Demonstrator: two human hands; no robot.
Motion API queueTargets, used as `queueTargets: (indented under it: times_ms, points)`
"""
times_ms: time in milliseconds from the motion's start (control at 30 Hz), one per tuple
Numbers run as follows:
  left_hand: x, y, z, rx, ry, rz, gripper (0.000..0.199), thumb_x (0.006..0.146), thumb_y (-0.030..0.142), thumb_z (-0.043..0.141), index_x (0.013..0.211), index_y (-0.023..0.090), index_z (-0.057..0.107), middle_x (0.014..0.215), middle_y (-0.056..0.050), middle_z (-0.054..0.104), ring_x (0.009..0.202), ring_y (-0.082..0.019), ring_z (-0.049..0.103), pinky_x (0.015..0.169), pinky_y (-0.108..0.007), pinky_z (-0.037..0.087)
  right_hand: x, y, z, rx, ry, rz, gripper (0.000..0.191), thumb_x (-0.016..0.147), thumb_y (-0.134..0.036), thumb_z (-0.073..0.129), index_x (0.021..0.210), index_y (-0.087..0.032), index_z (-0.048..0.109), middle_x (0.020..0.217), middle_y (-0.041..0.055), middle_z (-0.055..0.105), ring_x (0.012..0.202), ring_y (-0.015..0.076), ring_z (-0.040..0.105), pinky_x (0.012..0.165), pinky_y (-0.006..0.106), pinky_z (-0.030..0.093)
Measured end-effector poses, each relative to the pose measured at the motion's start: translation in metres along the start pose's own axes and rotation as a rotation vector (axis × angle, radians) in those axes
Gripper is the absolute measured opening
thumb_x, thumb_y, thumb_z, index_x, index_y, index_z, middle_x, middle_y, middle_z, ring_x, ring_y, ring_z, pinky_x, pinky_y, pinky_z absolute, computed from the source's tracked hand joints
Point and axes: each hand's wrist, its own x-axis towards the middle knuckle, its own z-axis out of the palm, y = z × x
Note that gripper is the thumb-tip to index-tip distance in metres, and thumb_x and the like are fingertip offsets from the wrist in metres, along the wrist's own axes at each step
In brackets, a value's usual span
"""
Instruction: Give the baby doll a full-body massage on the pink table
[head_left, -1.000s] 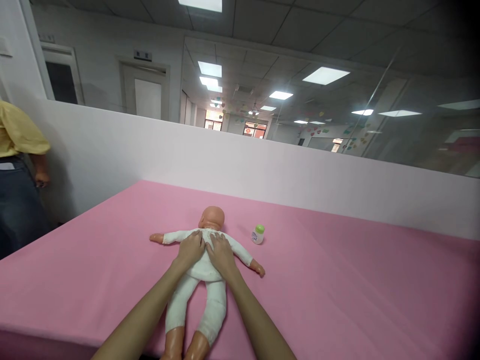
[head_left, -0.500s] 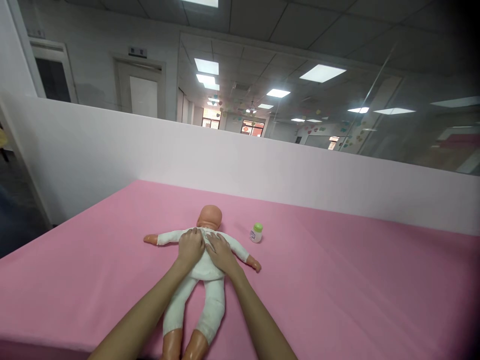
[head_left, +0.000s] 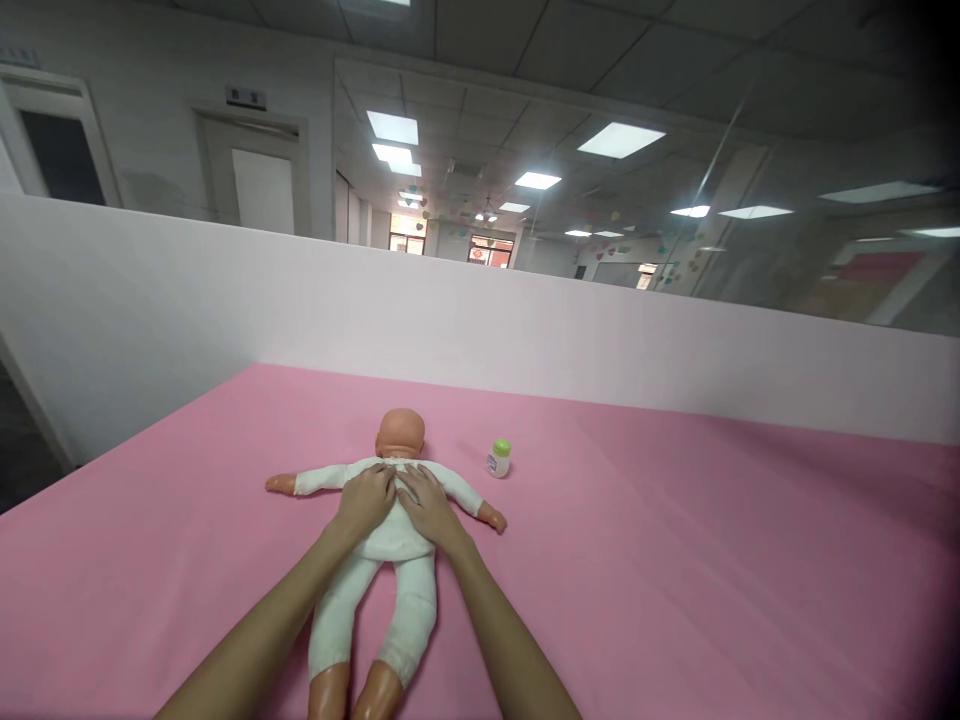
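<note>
Baby doll is lying at 7 o'clock, prob. face down; L hand (fingers together) & R hand (fingers slightly apart) are resting on upper back, any shift prob. needing light touch. Green-capped jar is standing at doll's 2 o'clock.

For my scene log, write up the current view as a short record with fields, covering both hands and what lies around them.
left hand: on the upper back of the doll's white top
right hand: beside it on the same top
doll: arms spread, legs toward the camera, face not visible
jar: green lid on, right of the doll's head, untouched
surface: pink cover under doll and jar
background: low white wall, glass above it
</note>
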Motion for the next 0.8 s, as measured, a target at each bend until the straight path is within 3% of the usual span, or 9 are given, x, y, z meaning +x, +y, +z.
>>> queueTargets:
  times_ms: [133, 233, 300, 367, 433, 500, 633, 700, 800]
  points:
    - [-0.004, 0.008, -0.017, 0.117, -0.015, 0.011, 0.029, 0.099, 0.018, 0.043, 0.113, 0.016, 0.069, 0.119, -0.014, 0.071, 0.107, -0.029, 0.067, 0.082, -0.038, 0.048, -0.005, 0.025, -0.026, 0.210, 0.176, 0.049, 0.038, 0.095, -0.025, 0.047, 0.122, -0.019, 0.073, 0.126, 0.0077, 0.074, 0.118, 0.0208, 0.067, 0.107, 0.034, 0.048]
    - [-0.006, 0.031, -0.028, 0.147, -0.004, 0.029, 0.026, 0.096, 0.018, 0.045, 0.099, 0.016, 0.071, 0.105, -0.014, 0.073, 0.099, -0.031, 0.068, 0.082, -0.041, 0.048, -0.006, 0.057, -0.057, 0.196, 0.433, 0.199, 0.035, 0.094, -0.029, 0.044, 0.105, -0.018, 0.075, 0.108, 0.0088, 0.078, 0.098, 0.0223, 0.071, 0.092, 0.034, 0.054]
    - [-0.004, 0.052, -0.030, -0.007, 0.002, 0.054, 0.026, 0.096, 0.021, 0.047, 0.100, 0.018, 0.072, 0.107, -0.013, 0.074, 0.102, -0.031, 0.067, 0.085, -0.041, 0.048, -0.007, 0.083, -0.076, 0.126, 0.611, 0.341, 0.037, 0.094, -0.034, 0.045, 0.112, -0.017, 0.072, 0.110, 0.0107, 0.075, 0.099, 0.0246, 0.070, 0.089, 0.036, 0.054]
    - [0.002, 0.075, -0.024, -0.304, -0.029, 0.070, 0.026, 0.097, 0.024, 0.050, 0.106, 0.021, 0.074, 0.111, -0.011, 0.075, 0.105, -0.029, 0.068, 0.089, -0.040, 0.050, -0.008, 0.109, -0.088, 0.082, 0.696, 0.472, 0.047, 0.091, -0.042, 0.052, 0.128, -0.016, 0.064, 0.123, 0.0146, 0.070, 0.107, 0.0275, 0.067, 0.090, 0.037, 0.053]
    - [0.011, 0.098, -0.014, -0.677, -0.101, 0.050, 0.025, 0.095, 0.026, 0.055, 0.111, 0.020, 0.074, 0.116, -0.011, 0.075, 0.109, -0.027, 0.068, 0.095, -0.038, 0.051, -0.009, 0.133, -0.090, 0.108, 0.666, 0.558, 0.067, 0.084, -0.047, 0.062, 0.141, -0.013, 0.052, 0.135, 0.0188, 0.063, 0.114, 0.0291, 0.065, 0.091, 0.036, 0.053]
    - [0.021, 0.118, -0.002, -1.069, -0.210, -0.059, 0.024, 0.093, 0.027, 0.061, 0.111, 0.018, 0.073, 0.120, -0.013, 0.074, 0.109, -0.026, 0.069, 0.096, -0.037, 0.053, -0.010, 0.152, -0.085, 0.172, 0.574, 0.590, 0.079, 0.079, -0.046, 0.069, 0.148, -0.014, 0.045, 0.137, 0.0191, 0.062, 0.114, 0.0280, 0.066, 0.090, 0.035, 0.053]
    - [0.040, 0.144, 0.016, -1.717, -0.367, -0.543, 0.017, 0.093, 0.023, 0.062, 0.105, 0.013, 0.068, 0.123, -0.017, 0.071, 0.102, -0.022, 0.074, 0.092, -0.031, 0.058, -0.012, 0.173, -0.070, 0.211, 0.475, 0.545, 0.057, 0.083, -0.037, 0.065, 0.136, -0.020, 0.055, 0.117, 0.0103, 0.074, 0.102, 0.0246, 0.070, 0.087, 0.034, 0.053]
    - [0.049, 0.150, 0.022, -1.904, -0.363, -0.734, 0.015, 0.096, 0.021, 0.057, 0.105, 0.013, 0.065, 0.123, -0.018, 0.071, 0.099, -0.019, 0.074, 0.089, -0.026, 0.059, -0.015, 0.177, -0.066, 0.235, 0.475, 0.507, 0.043, 0.084, -0.035, 0.064, 0.124, -0.019, 0.062, 0.110, 0.0089, 0.076, 0.097, 0.0242, 0.071, 0.085, 0.034, 0.054]
    - [0.062, 0.155, 0.034, -2.069, -0.290, -0.876, 0.024, 0.102, 0.026, 0.050, 0.115, 0.010, 0.060, 0.123, -0.019, 0.069, 0.098, -0.017, 0.074, 0.081, -0.022, 0.060, -0.023, 0.177, -0.066, 0.323, 0.432, 0.422, 0.042, 0.082, -0.036, 0.067, 0.118, -0.017, 0.065, 0.107, 0.0104, 0.077, 0.094, 0.0249, 0.072, 0.085, 0.035, 0.056]
